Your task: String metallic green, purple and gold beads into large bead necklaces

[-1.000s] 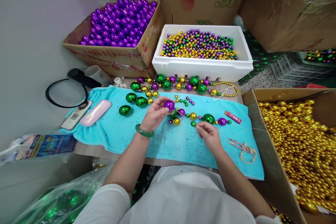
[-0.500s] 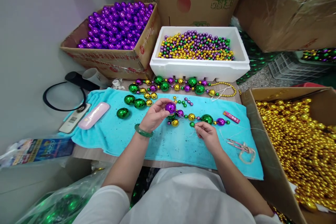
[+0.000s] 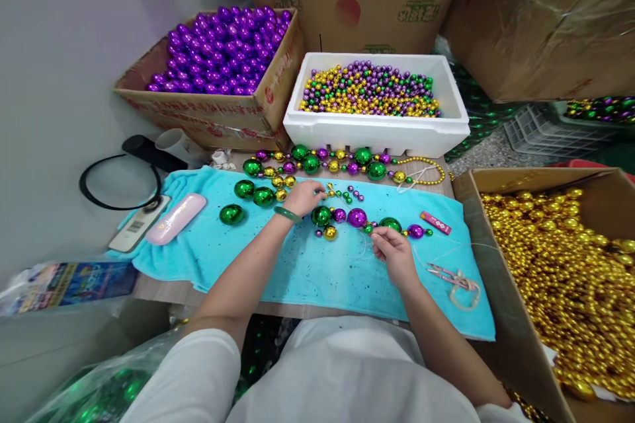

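Observation:
A half-strung strand point(image 3: 370, 221) of green, gold and purple beads lies on the turquoise towel point(image 3: 307, 264), with a large purple bead point(image 3: 356, 217) resting in its middle. My left hand point(image 3: 306, 197), a green bangle on its wrist, reaches past the strand to a few loose small beads point(image 3: 347, 193). Its fingertips are pinched together there; what they hold is too small to see. My right hand point(image 3: 394, 252) stays just below the strand, fingers pinched on the thin thread point(image 3: 367, 248).
A finished strand point(image 3: 342, 162) lies behind the towel, loose green balls point(image 3: 245, 195) at its left. A white foam box point(image 3: 377, 125) of mixed beads, a carton of purple balls point(image 3: 223, 46) and a carton of gold beads point(image 3: 565, 264) surround it. Snips point(image 3: 454, 274), a pink case point(image 3: 173, 218).
My left hand let go of the large purple bead, which now sits on the strand on the towel. The hand moved up to the loose small beads. My right hand barely moved.

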Motion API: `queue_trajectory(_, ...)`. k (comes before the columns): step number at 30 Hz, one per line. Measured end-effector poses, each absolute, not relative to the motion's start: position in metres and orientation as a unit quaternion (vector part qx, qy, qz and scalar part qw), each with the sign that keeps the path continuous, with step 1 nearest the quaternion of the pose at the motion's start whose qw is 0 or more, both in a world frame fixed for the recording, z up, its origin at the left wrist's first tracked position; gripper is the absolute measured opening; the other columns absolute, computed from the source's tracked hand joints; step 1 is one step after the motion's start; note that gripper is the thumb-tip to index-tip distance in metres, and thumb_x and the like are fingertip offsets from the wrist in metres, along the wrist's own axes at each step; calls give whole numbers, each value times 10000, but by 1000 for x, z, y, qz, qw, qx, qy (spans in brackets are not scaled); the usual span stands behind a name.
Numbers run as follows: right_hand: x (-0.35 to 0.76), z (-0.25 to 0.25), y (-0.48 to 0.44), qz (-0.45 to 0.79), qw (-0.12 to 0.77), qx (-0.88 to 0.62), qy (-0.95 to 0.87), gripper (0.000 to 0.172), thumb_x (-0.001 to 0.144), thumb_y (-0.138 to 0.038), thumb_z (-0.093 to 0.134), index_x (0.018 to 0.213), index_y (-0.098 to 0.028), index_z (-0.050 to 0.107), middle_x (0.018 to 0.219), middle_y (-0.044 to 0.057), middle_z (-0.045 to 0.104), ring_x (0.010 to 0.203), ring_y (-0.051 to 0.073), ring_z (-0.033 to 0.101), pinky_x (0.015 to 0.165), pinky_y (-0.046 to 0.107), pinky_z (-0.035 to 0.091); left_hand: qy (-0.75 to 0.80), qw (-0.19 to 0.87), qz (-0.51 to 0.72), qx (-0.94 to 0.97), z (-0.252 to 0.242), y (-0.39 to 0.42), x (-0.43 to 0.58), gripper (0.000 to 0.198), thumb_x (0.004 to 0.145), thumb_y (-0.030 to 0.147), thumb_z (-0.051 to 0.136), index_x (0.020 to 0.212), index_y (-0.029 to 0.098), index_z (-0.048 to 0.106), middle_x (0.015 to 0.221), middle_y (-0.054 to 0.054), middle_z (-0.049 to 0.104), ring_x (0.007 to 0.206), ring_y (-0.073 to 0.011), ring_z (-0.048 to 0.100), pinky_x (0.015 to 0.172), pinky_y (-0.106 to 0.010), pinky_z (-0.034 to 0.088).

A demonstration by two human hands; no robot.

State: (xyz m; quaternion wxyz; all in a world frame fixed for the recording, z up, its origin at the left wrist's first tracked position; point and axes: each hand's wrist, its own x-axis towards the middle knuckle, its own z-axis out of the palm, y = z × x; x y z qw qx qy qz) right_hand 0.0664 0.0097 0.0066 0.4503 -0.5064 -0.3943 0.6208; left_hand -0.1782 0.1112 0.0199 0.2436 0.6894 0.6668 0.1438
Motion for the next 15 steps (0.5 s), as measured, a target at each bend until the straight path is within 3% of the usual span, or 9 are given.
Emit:
queue_trajectory(8, 69, 7, 7, 617, 448, -514, -393, 245, 665, -412, 702, 724, -188, 623, 511, -45, 482, 468, 83, 414, 450, 222, 330, 693, 276, 183, 641, 8, 119, -161, 161, 679, 119, 636, 801, 179, 722, 936, -118, 706, 1054, -304, 595, 963, -419, 422)
queue_trajectory(12, 70, 8, 5, 609, 448, -523, -394, 235, 668, -402, 693, 727, -183, 629, 498, -50, 470, 458, 81, 401, 450, 224, 320, 687, 328, 265, 592, 18, 104, -168, 314, 823, 250, 528, 1094, 158, 657, 924, -92, 698, 901, -212, 639, 843, -358, 501)
queue_trajectory(15, 67, 8, 5, 604, 446, -521, -407, 233, 669, -403, 683, 708, -180, 629, 478, -54, 450, 443, 78, 380, 439, 227, 301, 619, 505, 403, 447, 29, 87, -171, 320, 864, 261, 483, 1124, 138, 623, 862, -70, 688, 734, -129, 643, 710, -268, 525)
